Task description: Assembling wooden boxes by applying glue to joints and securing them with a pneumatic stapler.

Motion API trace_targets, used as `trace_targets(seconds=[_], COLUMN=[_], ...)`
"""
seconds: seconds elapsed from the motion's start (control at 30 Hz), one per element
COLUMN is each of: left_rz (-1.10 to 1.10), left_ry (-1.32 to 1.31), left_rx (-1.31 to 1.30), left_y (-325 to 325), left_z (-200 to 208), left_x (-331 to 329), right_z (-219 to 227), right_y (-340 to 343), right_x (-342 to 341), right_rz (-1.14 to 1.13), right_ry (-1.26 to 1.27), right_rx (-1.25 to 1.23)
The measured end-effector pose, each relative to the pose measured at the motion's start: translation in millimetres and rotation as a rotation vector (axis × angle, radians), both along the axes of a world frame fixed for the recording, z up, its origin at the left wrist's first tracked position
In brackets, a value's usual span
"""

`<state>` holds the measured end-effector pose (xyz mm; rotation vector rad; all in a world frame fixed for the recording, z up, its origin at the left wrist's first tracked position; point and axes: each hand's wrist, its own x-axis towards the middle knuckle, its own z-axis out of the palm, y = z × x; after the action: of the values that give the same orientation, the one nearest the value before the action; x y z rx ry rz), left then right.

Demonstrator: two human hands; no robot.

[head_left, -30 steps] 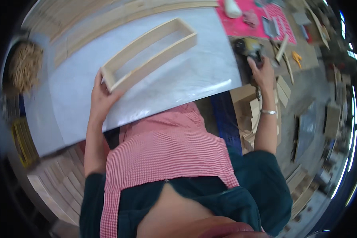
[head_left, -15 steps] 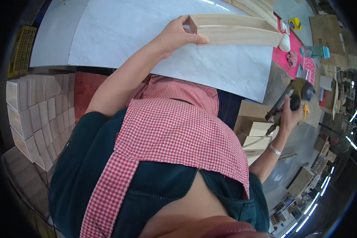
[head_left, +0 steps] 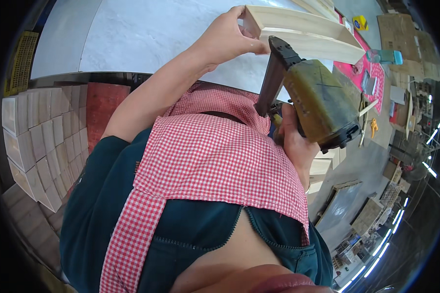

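Note:
My left hand [head_left: 236, 40] grips the left end of a long, open wooden frame [head_left: 313, 41] of pale boards, thumb on the near board and fingers around the end. The frame stands on edge over a white marble-patterned table [head_left: 146, 36]. In my right hand [head_left: 296, 141] is a nail gun [head_left: 322, 95] with a worn yellow-brown body and a dark nose. Its nose points toward the frame's near left corner, close to my left thumb; whether it touches the wood I cannot tell. The gun's body hides part of the table and much of my right hand.
Stacked wooden boxes [head_left: 39, 141] stand at the left, beside a red panel [head_left: 102, 112] and a yellow crate [head_left: 19, 63]. Right of the table lie a pink cloth [head_left: 349, 73], a teal-lidded container [head_left: 384, 56] and a yellow tub [head_left: 360, 22]. More wooden pieces [head_left: 320, 168] sit at the lower right.
My right hand has brought the nail gun from the far right up and leftward to the frame. My left hand and the frame have shifted slightly up and right in view.

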<state>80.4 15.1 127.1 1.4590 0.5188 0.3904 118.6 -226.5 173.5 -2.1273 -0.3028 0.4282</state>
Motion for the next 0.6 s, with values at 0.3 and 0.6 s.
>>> trace_targets(seconds=[0.3,0.6], left_rz=[0.044,0.033], left_ry=[0.024,0.029], left_rx=[0.028,0.055], left_y=[-5.7,-5.8], left_z=[9.6,7.7], left_x=[-2.5,-1.8], right_z=[-35.3,-40.1], right_y=[-35.4,-34.6], right_x=[15.1,14.9], right_rz=[0.553,0.688], right_ry=[-0.234,-0.38], right_rx=[-0.363,-0.506])
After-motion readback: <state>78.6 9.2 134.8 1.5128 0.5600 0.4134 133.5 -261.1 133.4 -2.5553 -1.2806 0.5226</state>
